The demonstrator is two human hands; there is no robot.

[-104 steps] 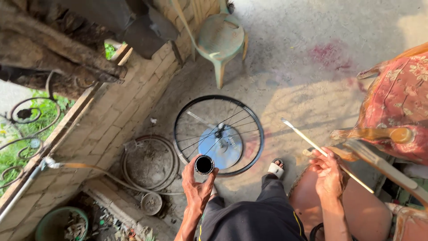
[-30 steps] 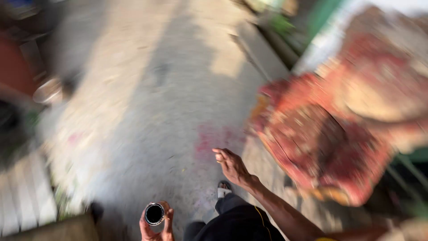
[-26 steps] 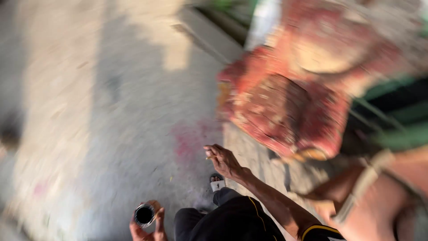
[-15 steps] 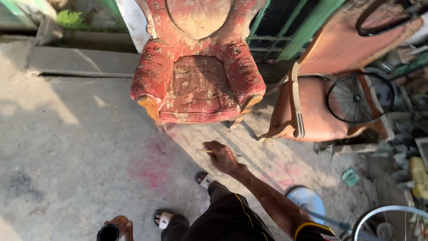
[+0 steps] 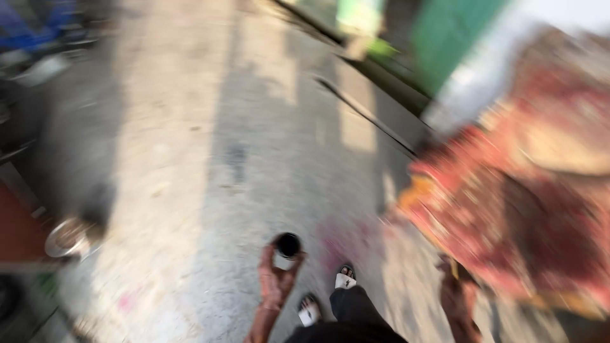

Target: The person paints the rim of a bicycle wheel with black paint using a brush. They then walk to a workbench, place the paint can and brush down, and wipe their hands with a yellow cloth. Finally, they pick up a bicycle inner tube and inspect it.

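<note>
My left hand (image 5: 274, 284) holds a small round tin (image 5: 288, 245) with a dark inside, carried in front of me above the concrete floor. My right hand (image 5: 455, 289) hangs low at my right side, close to the front edge of a worn red armchair (image 5: 534, 209); the picture is too blurred to show whether it holds anything. My feet in sandals (image 5: 344, 277) show between the two hands.
The whole view is blurred by motion. A round metal dish (image 5: 65, 238) lies on the floor at the left. A long dark bar (image 5: 362, 114) runs along the floor ahead, with green panels (image 5: 457, 38) behind it.
The view has swung left, so the armchair went from ahead of me to my right. My left hand with the tin has risen into view; my right hand has dropped to my side.
</note>
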